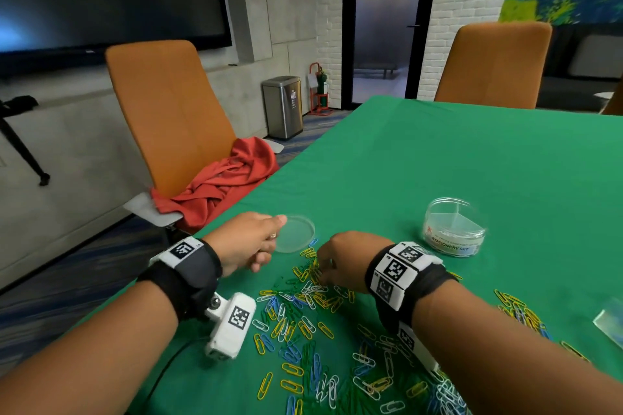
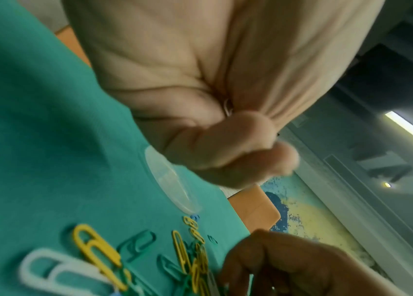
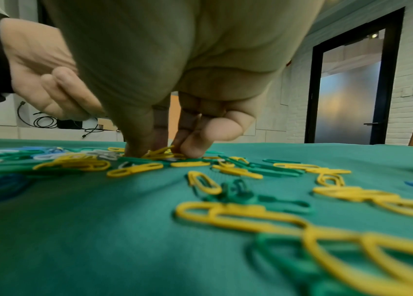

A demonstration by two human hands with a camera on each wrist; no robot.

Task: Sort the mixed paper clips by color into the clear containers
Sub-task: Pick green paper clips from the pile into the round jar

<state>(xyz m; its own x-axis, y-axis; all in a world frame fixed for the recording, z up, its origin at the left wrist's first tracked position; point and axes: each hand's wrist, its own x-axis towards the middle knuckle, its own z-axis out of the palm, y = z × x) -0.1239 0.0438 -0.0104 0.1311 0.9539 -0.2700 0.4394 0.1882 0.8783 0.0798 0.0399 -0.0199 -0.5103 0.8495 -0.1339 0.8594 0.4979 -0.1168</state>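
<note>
Yellow, green, blue and white paper clips (image 1: 313, 330) lie scattered on the green tablecloth (image 1: 438, 162). My left hand (image 1: 274, 234) hovers at the near edge of a flat clear lid (image 1: 296, 234), its fingers curled round a white clip (image 2: 227, 108). Just right of it, my right hand (image 1: 322, 266) points down into the pile, thumb and fingers pinching a yellow clip (image 3: 159, 151) that tilts up off the cloth. A round clear divided container (image 1: 455, 229) labelled STATIONERY SET stands empty to the right, beyond the pile.
Another clear piece (image 1: 610, 317) lies at the right edge beside more clips (image 1: 519, 310). The table's left edge runs diagonally past an orange chair (image 1: 168, 111) holding a red cloth (image 1: 222, 178). A second orange chair (image 1: 492, 67) stands at the far side.
</note>
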